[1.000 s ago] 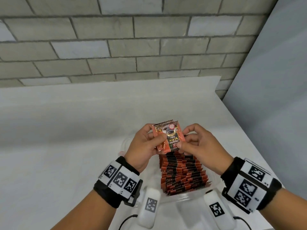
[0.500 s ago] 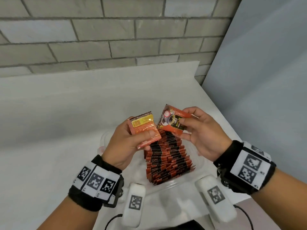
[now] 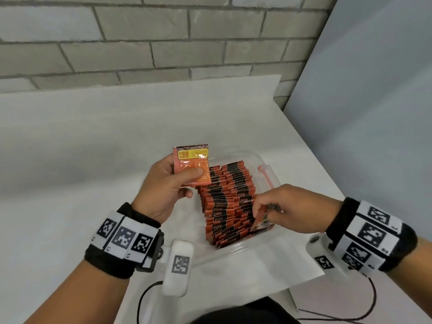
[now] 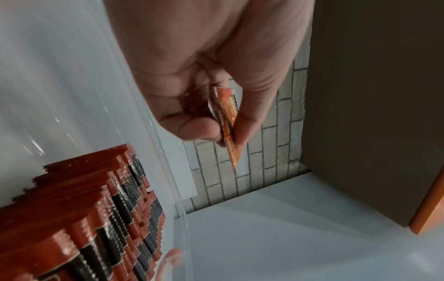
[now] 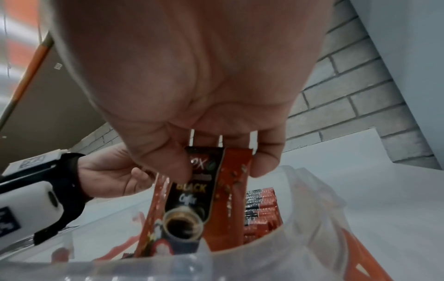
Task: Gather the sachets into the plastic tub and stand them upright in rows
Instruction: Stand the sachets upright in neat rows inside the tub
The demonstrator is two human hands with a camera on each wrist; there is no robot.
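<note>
- White tabletop [image 3: 93, 148]: bare surface stretches left of the tub and back toward the far edge.
- Clear plastic tub [image 3: 236, 250] near the front right corner holds upright rows of orange-and-black sachets [image 3: 228, 202]; bare floor along its left wall.
- Right hand [image 3: 297, 210] pinches a black-fronted sachet [image 5: 192, 199] at the rows' right edge.
- Left hand [image 3: 163, 188] pinches an orange sachet with a yellow label [image 3: 192, 166] above the tub's far left rim.

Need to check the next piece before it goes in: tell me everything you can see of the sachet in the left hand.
The sachet is a flat, glossy orange foil packet with crimped ends and a yellow label panel near its top, back face to the camera. The left hand pinches it upright, thumb across its face, above the far-left part of the plastic tub, clear of the rows.
</note>
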